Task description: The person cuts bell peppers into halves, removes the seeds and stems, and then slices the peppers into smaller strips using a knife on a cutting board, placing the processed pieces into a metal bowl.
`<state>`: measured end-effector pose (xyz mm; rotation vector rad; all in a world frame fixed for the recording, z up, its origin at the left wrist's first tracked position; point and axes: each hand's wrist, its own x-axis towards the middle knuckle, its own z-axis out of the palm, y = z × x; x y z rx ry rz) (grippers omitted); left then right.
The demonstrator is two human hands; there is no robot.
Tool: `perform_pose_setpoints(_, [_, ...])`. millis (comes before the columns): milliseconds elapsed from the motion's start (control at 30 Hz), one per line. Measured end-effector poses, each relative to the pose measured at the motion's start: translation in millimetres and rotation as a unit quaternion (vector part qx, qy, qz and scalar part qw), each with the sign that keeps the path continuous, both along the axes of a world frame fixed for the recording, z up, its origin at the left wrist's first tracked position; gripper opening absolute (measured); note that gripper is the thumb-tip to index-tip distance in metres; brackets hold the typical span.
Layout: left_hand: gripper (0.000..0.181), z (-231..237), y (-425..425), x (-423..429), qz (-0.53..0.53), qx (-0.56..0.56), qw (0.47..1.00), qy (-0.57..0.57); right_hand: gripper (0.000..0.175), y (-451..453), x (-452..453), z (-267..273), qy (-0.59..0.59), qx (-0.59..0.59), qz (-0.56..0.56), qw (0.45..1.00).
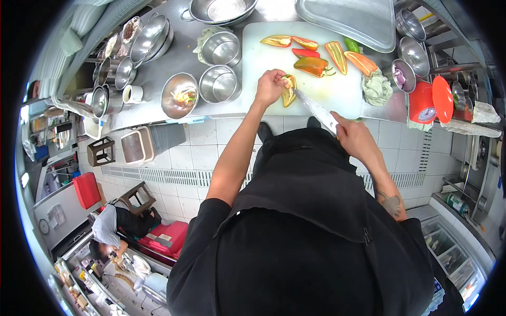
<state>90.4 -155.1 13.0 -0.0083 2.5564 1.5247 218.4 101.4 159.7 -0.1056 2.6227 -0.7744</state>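
My left hand grips a cut piece of bell pepper by its upper end, with its pale inner ribs facing up. The pepper lies on a white cutting board. In my right hand is the handle of a chef's knife, its tip at the pepper's right side. Beyond my hands, a whole orange-green pepper with its stem rests on the board. Around it lie several cut pieces, among them a halved pepper and a red piece. A green pepper sits near the tray.
Left of the board stand two steel pots and a steel bowl holding pepper scraps. A metal tray overlaps the board's far right. A crumpled cloth and a red kitchen scale are at the right. Another person works behind, lower left.
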Motion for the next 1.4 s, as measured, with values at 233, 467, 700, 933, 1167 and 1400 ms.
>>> perform_pose_setpoints(233, [0.021, 5, 7, 0, 0.004, -0.034, 0.999, -0.005, 0.041, -7, -8, 20, 0.022, 0.064, -0.021, 0.997])
perform_pose_setpoints(467, [0.018, 6, 10, 2, -0.002, -0.051, 0.998, 0.045, 0.042, -12, -11, 6, 0.03, 0.077, -0.009, 0.997])
perform_pose_setpoints(700, [0.016, 9, 10, 1, -0.02, -0.066, 0.995, 0.067, 0.044, -16, -11, 2, 0.058, 0.132, 0.017, 0.989])
perform_pose_setpoints(933, [0.015, 10, 11, -1, -0.031, -0.078, 0.993, 0.08, 0.043, -12, -13, 5, 0.086, 0.143, 0.039, 0.985])
perform_pose_setpoints(1167, [0.014, 10, 9, -2, -0.038, -0.062, 0.993, 0.093, 0.044, -11, -14, 9, 0.083, 0.158, 0.039, 0.983])
perform_pose_setpoints(1400, [0.012, 8, 9, -1, -0.044, -0.058, 0.992, 0.107, 0.043, -10, -21, 1, 0.098, 0.154, 0.065, 0.981])
